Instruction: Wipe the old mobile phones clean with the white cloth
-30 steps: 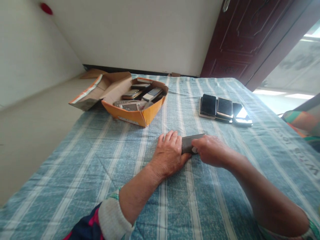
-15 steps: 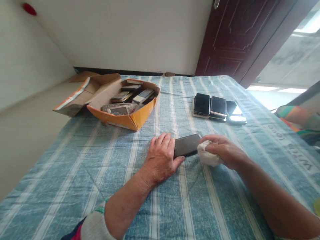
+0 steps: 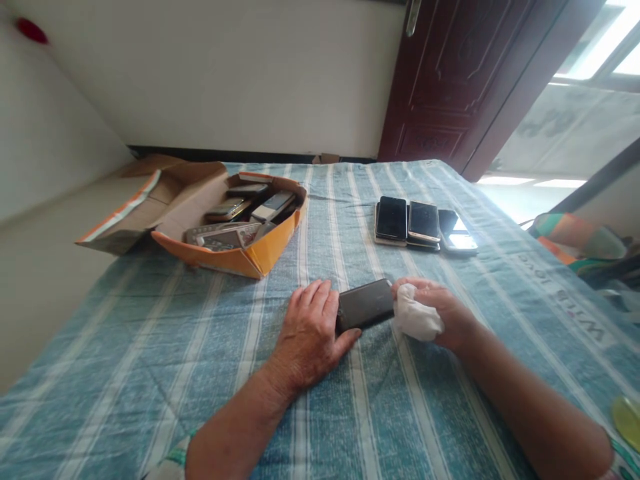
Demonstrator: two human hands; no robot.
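Observation:
A dark phone (image 3: 366,305) lies flat and slightly angled on the blue striped cloth. My left hand (image 3: 311,333) grips its left end, thumb along the near edge and fingers over the far side. Closed round a crumpled white cloth (image 3: 418,316), my right hand (image 3: 443,310) is at the phone's right end, its fingertips by the corner. Beyond the hands, several phones (image 3: 424,221) rest in a group, some stacked. An open orange cardboard box (image 3: 270,252) at the left holds several more phones (image 3: 273,206).
The striped cloth (image 3: 200,373) covers the whole surface. A dark red door (image 3: 440,87) stands behind it at the right. Colourful fabric (image 3: 580,237) shows at the right edge, with a yellow-green object (image 3: 626,420) at the lower right.
The view has shifted, so the box, phones and hands appear lower and further left. My left hand still holds the phone, and the white cloth in my right hand has changed shape slightly.

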